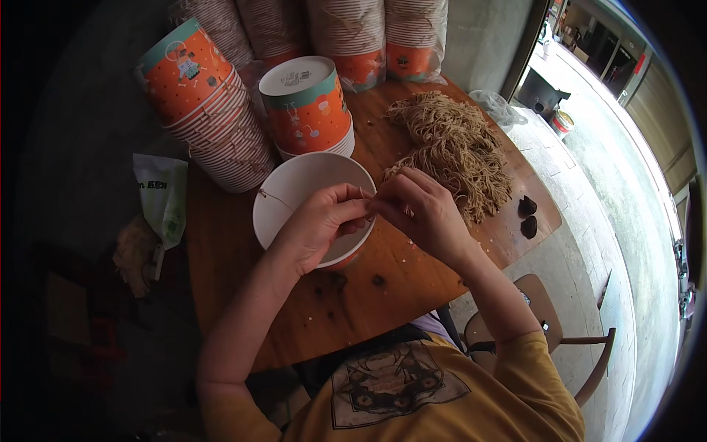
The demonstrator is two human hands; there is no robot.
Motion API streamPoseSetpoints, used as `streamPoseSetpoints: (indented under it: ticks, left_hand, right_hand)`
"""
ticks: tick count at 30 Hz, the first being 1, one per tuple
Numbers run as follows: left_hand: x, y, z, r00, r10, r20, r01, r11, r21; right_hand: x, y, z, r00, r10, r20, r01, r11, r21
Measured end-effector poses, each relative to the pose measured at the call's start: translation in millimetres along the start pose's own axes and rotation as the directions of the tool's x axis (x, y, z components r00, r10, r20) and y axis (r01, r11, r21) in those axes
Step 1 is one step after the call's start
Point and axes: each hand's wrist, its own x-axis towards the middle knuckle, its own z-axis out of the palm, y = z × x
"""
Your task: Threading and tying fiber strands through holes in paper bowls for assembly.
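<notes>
In front of me on the table stands a white-lined paper bucket, its mouth facing up. A thin tan string is knotted at the bucket's left wall and runs across the inside, passing under my left hand. Over the right part of the rim, my left hand is closed in a pinch at the string. My right hand, also pinching, meets the left fingertips there. The string's far end is hidden among the fingers. A loose heap of tan strings lies just beyond my right hand.
Behind the bucket stands an upturned orange-and-green bucket stack; a leaning stack is to its left. Several plastic-wrapped stacks line the back. Two small dark lumps lie near the right edge of the wooden table. A chair stands right.
</notes>
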Motion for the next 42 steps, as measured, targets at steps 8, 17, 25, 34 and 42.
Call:
streamPoseSetpoints:
  ticks: [8,17,25,34,42]
  left_hand:
    - [3,1,-2,0.992,-0.111,0.056,0.119,0.980,-0.161]
    - [5,3,-6,0.979,-0.176,0.108,0.194,0.960,-0.201]
    - [0,6,3,0.997,-0.063,0.033,0.064,0.997,-0.042]
    - [-7,-9,32,0.926,0.332,-0.178,-0.244,0.889,0.388]
    - [-15,-11,37,0.745,0.665,0.053,-0.469,0.464,0.752]
  right_hand:
    - [-18,-28,21,0.927,0.342,-0.155,-0.326,0.938,0.120]
    - [-27,-31,23,0.960,0.243,-0.137,-0.232,0.968,0.093]
    - [1,-4,-12,0.998,-0.003,-0.061,0.000,0.999,-0.054]
    - [17,9,-22,0.944,-0.271,0.187,0.298,0.944,-0.140]
    - [3,5,-24,0.978,-0.159,0.136,0.166,0.985,-0.049]
